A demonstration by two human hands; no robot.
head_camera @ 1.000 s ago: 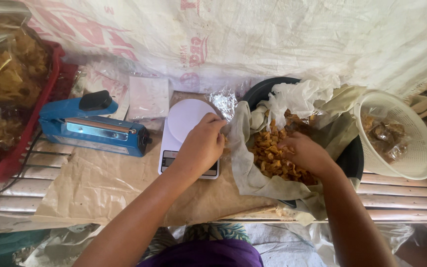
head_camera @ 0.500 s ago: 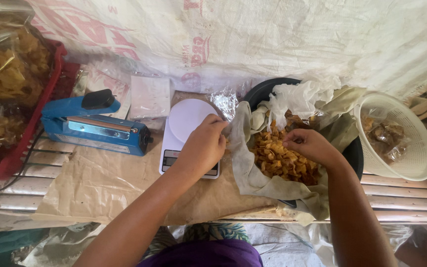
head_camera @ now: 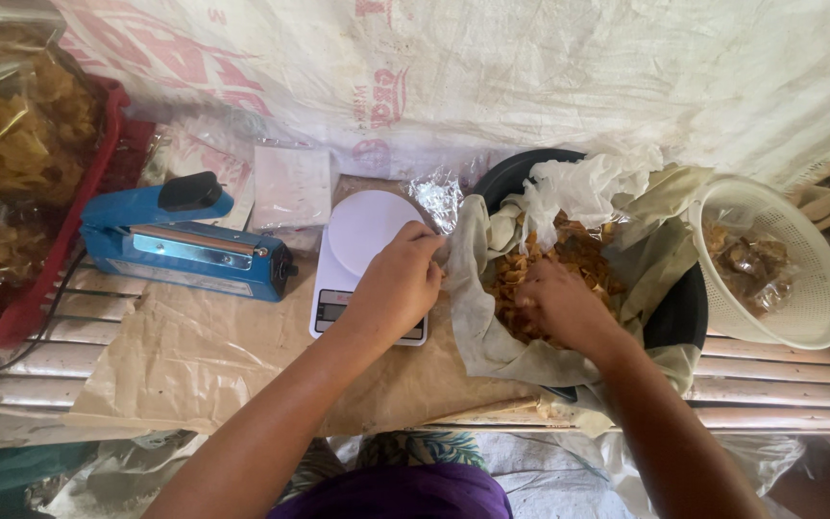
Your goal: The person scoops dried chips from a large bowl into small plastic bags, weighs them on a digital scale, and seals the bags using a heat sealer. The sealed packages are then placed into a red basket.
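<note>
Now left hand [head_camera: 398, 288] grip clamped on clear bag [head_camera: 437, 199] over scale [head_camera: 365, 259]; right hand [head_camera: 557, 306] grip buried in chips [head_camera: 569, 258], state unclear.

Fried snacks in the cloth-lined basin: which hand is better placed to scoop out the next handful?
Right. The right hand is already down among the fried snacks, while the left hand is over the white scale, pinching a clear bag.

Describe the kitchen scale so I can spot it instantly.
Start at the blue heat sealer on the brown paper. Just right of it, under the left hand, sits the scale. It alone is white, with a round platter and small display.
</note>
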